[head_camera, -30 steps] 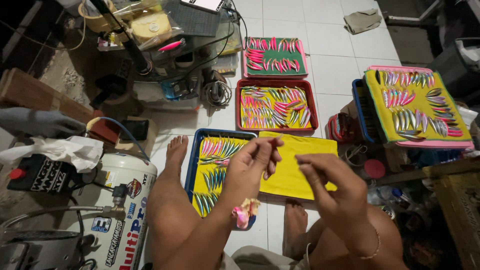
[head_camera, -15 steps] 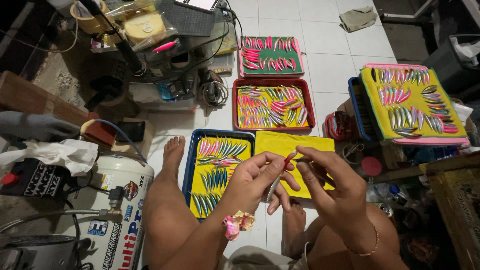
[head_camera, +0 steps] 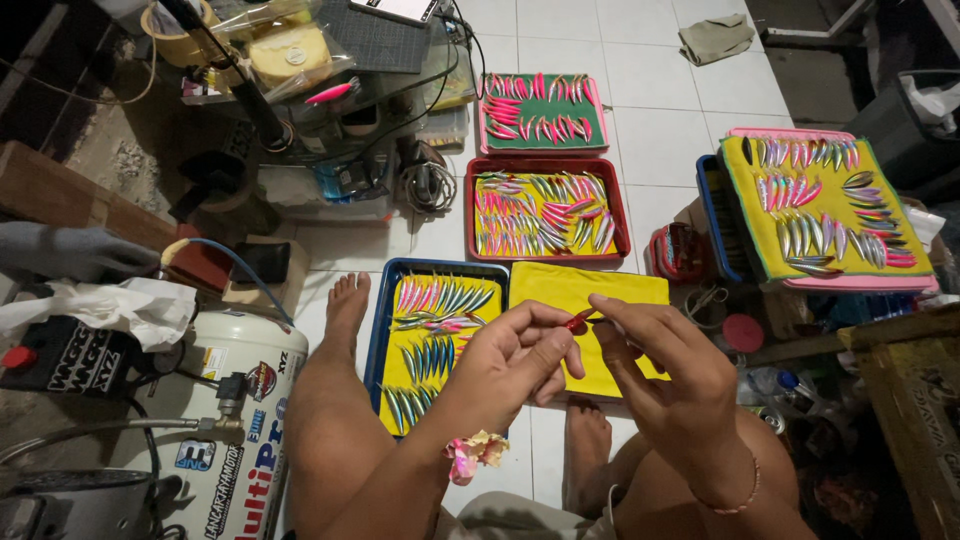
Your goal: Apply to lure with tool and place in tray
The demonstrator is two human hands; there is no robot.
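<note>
Floor: white tiled floor [head_camera: 650,90], person seated on it with bare feet out.
Compressor tank [head_camera: 235,420]: white, far left of the blue tray.
Blue tray [head_camera: 385,330]: yellow lining, rows of blue-green and pink lures.
Left hand [head_camera: 515,360]: over the blue tray's right edge, fingertips pinched on a small red lure [head_camera: 578,319].
Yellow cloth [head_camera: 585,295]: just right of the blue tray.
Right hand [head_camera: 665,365]: above the cloth, fingertips closed on the same lure.
Red tray [head_camera: 545,212]: behind the blue tray.
</note>
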